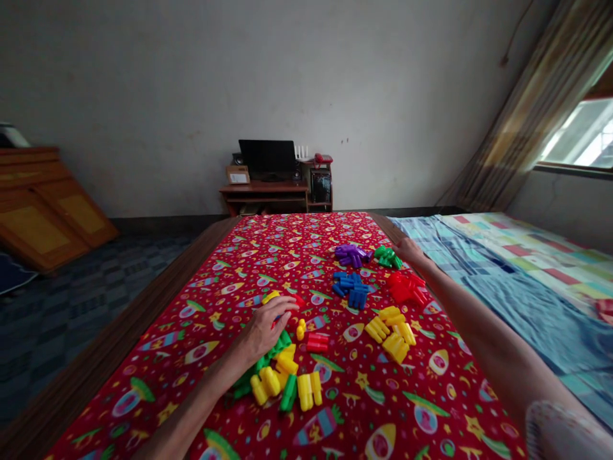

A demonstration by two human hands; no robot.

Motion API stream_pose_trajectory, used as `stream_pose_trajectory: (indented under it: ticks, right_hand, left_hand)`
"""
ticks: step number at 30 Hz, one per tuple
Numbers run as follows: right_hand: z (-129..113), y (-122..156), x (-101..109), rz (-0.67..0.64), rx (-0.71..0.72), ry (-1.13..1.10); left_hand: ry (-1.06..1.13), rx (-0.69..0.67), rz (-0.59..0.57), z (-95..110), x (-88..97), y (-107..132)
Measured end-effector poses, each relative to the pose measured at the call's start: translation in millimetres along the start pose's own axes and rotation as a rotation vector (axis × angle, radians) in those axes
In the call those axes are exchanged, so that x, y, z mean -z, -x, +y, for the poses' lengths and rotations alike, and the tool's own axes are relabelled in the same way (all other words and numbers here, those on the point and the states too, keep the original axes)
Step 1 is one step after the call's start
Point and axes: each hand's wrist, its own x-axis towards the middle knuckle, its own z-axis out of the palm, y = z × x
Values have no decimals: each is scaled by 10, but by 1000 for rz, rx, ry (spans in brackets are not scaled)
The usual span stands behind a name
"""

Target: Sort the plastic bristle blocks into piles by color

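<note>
My left hand (pixel 269 324) reaches over a mixed pile of plastic building blocks, its fingers extended and slightly bent. The fingertips are at a red block (pixel 299 300), and I see no block lifted in them. Below the palm lie green blocks (pixel 279 345) and yellow blocks (pixel 266 384), partly covered by the hand. Close by are a small yellow piece (pixel 301 329) and another red block (pixel 317 343). Farther off, my right hand (pixel 410 250) is just right of a small green pile (pixel 387 257); its fingers are too small and indistinct to read.
Sorted piles lie on the right of the red patterned cloth (pixel 191 383): purple (pixel 352 255), blue (pixel 351 289), red (pixel 407 287) and yellow (pixel 391 333). A bed (pixel 517 287) adjoins the table's right side. A desk with a monitor (pixel 268 159) stands against the wall.
</note>
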Motion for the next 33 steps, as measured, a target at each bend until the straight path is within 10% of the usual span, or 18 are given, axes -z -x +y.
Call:
stream_pose_trajectory:
  ticks: [6, 13, 18, 33]
  right_hand:
    - [-392, 227, 240, -14, 93, -10]
    - [-1706, 1249, 144, -280, 794, -411]
    - [-2359, 1682, -192, -550, 1197, -262]
    - [-2090, 1568, -228, -397, 862, -362]
  left_hand:
    - [-19, 24, -4, -62, 211, -48]
    - [-116, 150, 84, -412, 210, 50]
    - [-147, 184, 97, -646, 36, 203]
    - [-142, 135, 125, -877, -88, 222]
